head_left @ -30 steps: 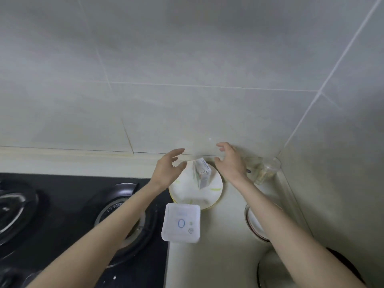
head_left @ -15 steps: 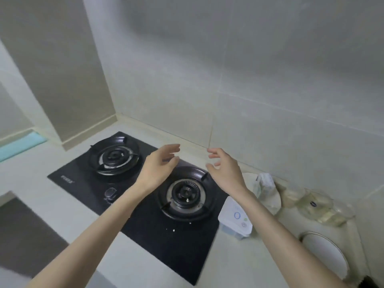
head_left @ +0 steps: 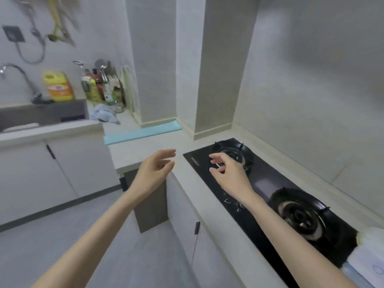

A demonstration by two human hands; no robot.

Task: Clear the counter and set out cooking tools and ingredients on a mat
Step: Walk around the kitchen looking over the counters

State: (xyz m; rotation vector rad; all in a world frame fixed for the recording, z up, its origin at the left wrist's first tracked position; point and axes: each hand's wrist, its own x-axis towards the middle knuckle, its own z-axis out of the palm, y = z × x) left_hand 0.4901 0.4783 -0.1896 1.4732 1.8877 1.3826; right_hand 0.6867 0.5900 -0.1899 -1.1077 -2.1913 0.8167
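Observation:
My left hand [head_left: 154,170] hovers in the air over the counter's front edge, fingers relaxed and holding nothing. My right hand [head_left: 227,174] floats above the near end of the black gas hob [head_left: 261,183], fingers loosely spread, also holding nothing. A rolled light-blue mat [head_left: 141,133] lies on the pale counter [head_left: 143,151] beyond my hands, against the wall column. At the lower right corner a white lidded box [head_left: 372,267] and the rim of a white plate [head_left: 372,235] peek into view.
The hob has two burners [head_left: 232,155] [head_left: 299,215]. To the far left are a sink [head_left: 39,117], a tap [head_left: 22,80], a yellow jug [head_left: 58,86], several bottles [head_left: 97,86] and a crumpled cloth [head_left: 104,114]. Grey cabinets [head_left: 52,169] and floor lie below.
The view has swung left, from the corner with the plate and box, across the hob, toward the blue mat and sink. Both hands left the plate and stayed empty, moving left with the view.

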